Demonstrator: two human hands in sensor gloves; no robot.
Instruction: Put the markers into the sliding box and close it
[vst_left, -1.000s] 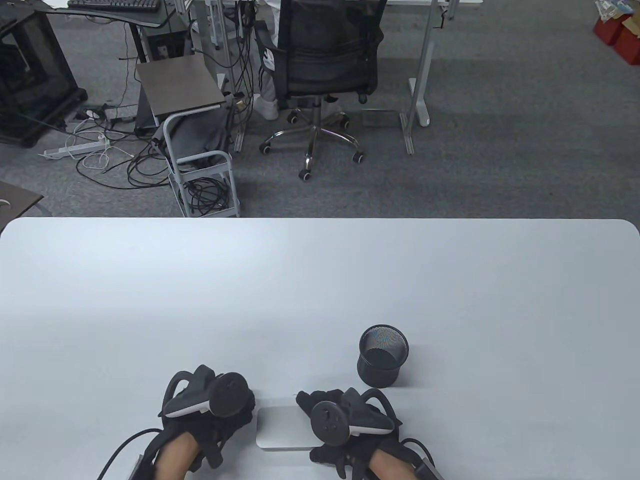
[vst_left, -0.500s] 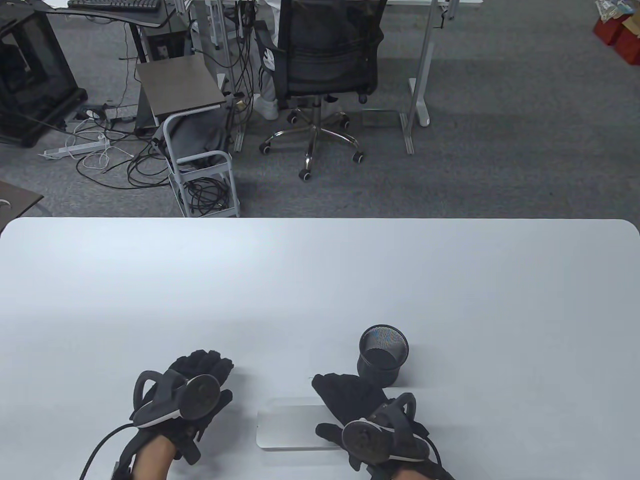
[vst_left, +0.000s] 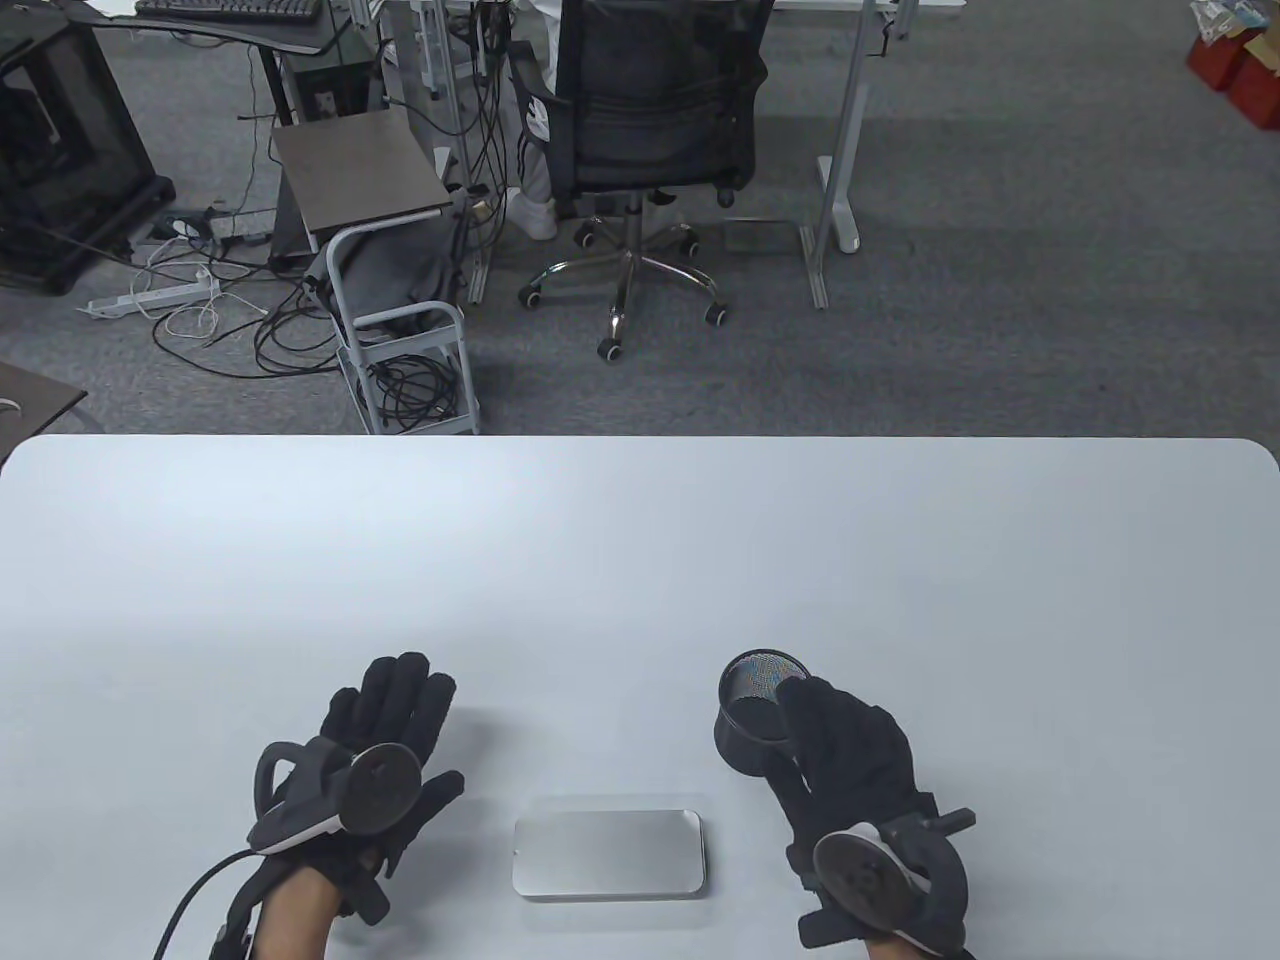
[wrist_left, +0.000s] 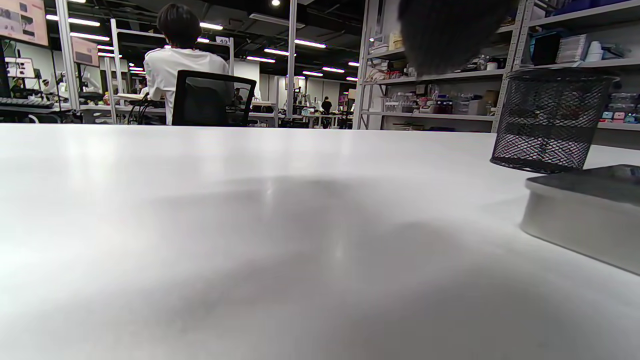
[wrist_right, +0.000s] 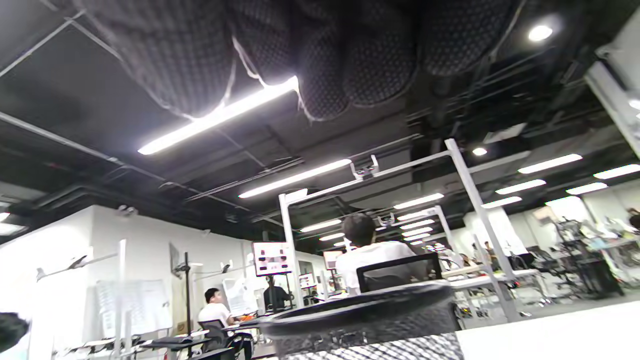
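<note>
A flat silver sliding box (vst_left: 608, 853) lies closed near the table's front edge, with no marker in sight. Its corner shows at the right in the left wrist view (wrist_left: 585, 215). My left hand (vst_left: 385, 715) lies flat on the table to the box's left, fingers straight, holding nothing. My right hand (vst_left: 835, 735) is to the box's right, fingers extended beside the black mesh pen cup (vst_left: 752, 700), touching or just over its near rim; which one I cannot tell. In the right wrist view the cup's rim (wrist_right: 360, 312) sits just below the fingers (wrist_right: 325, 65).
The white table (vst_left: 640, 560) stretches wide beyond the hands. Past its far edge stand an office chair (vst_left: 640, 150) with a seated person, a small cart (vst_left: 405, 340) and floor cables.
Both hands left the box and moved outward: the left slid left and forward and flattened, the right swung right and forward to the mesh cup. The box now lies uncovered.
</note>
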